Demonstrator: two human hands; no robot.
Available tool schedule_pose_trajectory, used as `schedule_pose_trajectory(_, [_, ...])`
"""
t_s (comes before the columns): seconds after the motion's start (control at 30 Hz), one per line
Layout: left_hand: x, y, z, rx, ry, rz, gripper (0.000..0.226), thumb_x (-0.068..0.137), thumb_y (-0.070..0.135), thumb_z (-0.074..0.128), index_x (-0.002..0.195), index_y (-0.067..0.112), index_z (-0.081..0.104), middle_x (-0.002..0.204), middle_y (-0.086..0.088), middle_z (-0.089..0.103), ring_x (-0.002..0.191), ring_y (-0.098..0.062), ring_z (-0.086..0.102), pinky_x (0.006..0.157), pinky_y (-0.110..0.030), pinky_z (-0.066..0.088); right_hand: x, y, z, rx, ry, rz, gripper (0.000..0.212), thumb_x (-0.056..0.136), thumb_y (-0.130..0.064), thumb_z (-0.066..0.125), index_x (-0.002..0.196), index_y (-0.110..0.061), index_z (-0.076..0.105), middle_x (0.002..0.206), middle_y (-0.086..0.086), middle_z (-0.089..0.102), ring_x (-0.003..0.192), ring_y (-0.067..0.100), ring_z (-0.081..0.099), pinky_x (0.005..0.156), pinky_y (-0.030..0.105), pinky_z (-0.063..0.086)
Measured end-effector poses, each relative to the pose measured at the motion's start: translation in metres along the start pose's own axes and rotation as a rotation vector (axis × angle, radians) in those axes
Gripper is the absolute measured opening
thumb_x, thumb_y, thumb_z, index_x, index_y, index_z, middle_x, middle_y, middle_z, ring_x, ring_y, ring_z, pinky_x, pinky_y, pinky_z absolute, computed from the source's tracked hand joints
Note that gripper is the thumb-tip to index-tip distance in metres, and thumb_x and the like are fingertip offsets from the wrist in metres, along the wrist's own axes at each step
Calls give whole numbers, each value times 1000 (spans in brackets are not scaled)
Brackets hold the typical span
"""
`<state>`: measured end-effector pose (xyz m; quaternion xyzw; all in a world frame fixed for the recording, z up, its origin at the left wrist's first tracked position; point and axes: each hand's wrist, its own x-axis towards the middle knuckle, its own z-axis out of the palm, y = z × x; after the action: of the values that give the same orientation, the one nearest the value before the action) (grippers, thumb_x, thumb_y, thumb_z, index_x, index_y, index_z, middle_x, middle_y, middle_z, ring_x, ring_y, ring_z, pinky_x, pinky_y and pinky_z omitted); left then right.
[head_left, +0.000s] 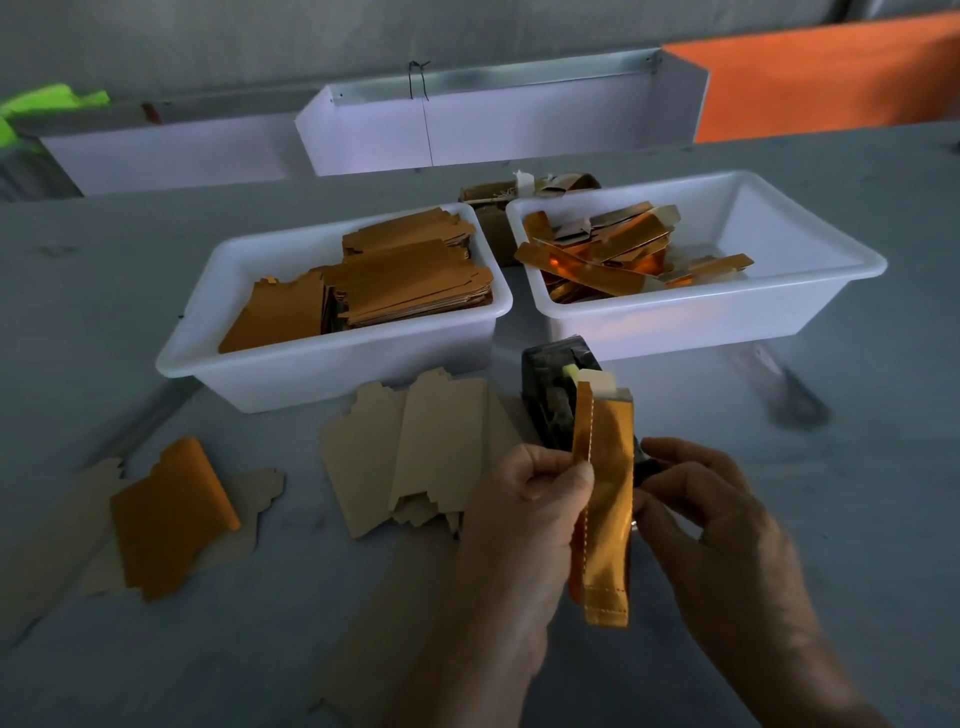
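A narrow gold foil carton, folded into a long box shape, stands upright between my hands above the table. My left hand pinches its left edge with thumb and curled fingers. My right hand holds its right side, fingers curled round the edge. Behind the carton sits a dark tape dispenser, partly hidden by it. Flat brown carton blanks lie on the table just left of my hands.
A white tub of stacked flat gold blanks stands centre left. A second white tub at the right holds folded gold cartons. One gold blank lies on brown blanks at the left. White bins line the back.
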<state>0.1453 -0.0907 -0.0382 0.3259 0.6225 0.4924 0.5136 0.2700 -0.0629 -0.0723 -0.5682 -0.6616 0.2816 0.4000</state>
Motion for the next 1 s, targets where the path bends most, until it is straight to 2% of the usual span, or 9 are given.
schedule_pose_trajectory(0.1, [0, 1, 0, 6, 10, -14, 7, 90, 25, 61, 89, 21, 65, 80, -2, 71, 76, -20, 70, 72, -36, 58, 3, -2, 2, -95, 17, -50, 17, 76, -3, 72, 63, -7, 62, 97, -5, 62, 81, 11, 63, 68, 21, 50])
schedule_pose_trajectory(0.2, [1, 2, 1, 34, 4, -11, 8, 92, 25, 59, 92, 18, 64, 81, -3, 70, 60, -13, 63, 55, -25, 51, 4, 1, -7, -56, 75, -23, 19, 77, 2, 70, 63, -9, 61, 93, -3, 63, 73, 6, 63, 64, 4, 44])
schedule_pose_trajectory(0.27, [2, 3, 0, -43, -15, -49, 8, 92, 17, 60, 95, 12, 63, 92, -9, 72, 69, -18, 70, 65, -30, 57, 5, 1, -21, 60, 64, 21, 20, 81, -6, 67, 66, -19, 63, 92, -7, 66, 70, 8, 64, 62, 4, 44])
schedule_pose_trajectory(0.37, [2, 5, -3, -169, -55, -107, 5, 90, 6, 60, 94, 6, 63, 98, -14, 72, 83, -25, 73, 81, -40, 58, 3, -10, -43, 352, -132, 67, 7, 73, -25, 67, 74, -19, 66, 77, 3, 68, 72, 20, 63, 71, 30, 52])
schedule_pose_trajectory(0.43, [0, 5, -5, -182, -91, -123, 8, 89, 2, 60, 95, 6, 64, 95, -12, 73, 83, -23, 73, 79, -36, 58, 1, -20, -50, 492, -281, 49, 17, 62, -32, 66, 71, -18, 68, 65, 6, 64, 63, 16, 59, 62, 24, 52])
schedule_pose_trajectory(0.5, [-3, 5, -8, -172, -108, -110, 10, 88, 0, 60, 95, 5, 66, 90, -10, 74, 80, -20, 74, 73, -30, 59, 2, -30, -52, 529, -383, 16, 12, 60, -29, 64, 66, -21, 70, 59, 3, 62, 56, 7, 57, 55, 15, 48])
schedule_pose_trajectory(0.8, [-17, 7, -12, -98, -95, -30, 4, 82, 11, 69, 85, 12, 71, 79, -4, 75, 73, -17, 74, 67, -25, 59, 10, -32, -39, 346, -499, -138, 27, 65, -36, 59, 87, -46, 71, 74, -7, 68, 66, 4, 61, 55, 13, 47])
schedule_pose_trajectory(0.9, [-18, 8, -12, -75, -103, -24, 2, 83, 13, 70, 84, 14, 71, 81, -2, 75, 74, -16, 74, 67, -25, 59, 11, -28, -38, 276, -497, -129, 55, 63, -39, 60, 114, -60, 55, 79, -6, 68, 67, 7, 62, 58, 13, 49])
schedule_pose_trajectory(1.0, [-19, 10, -12, -89, -114, -19, 7, 84, 10, 67, 81, 15, 71, 79, -2, 75, 73, -16, 74, 66, -24, 59, 12, -31, -37, 211, -481, -99, 64, 60, -46, 58, 121, -56, 41, 81, -8, 71, 70, 7, 65, 60, 17, 51])
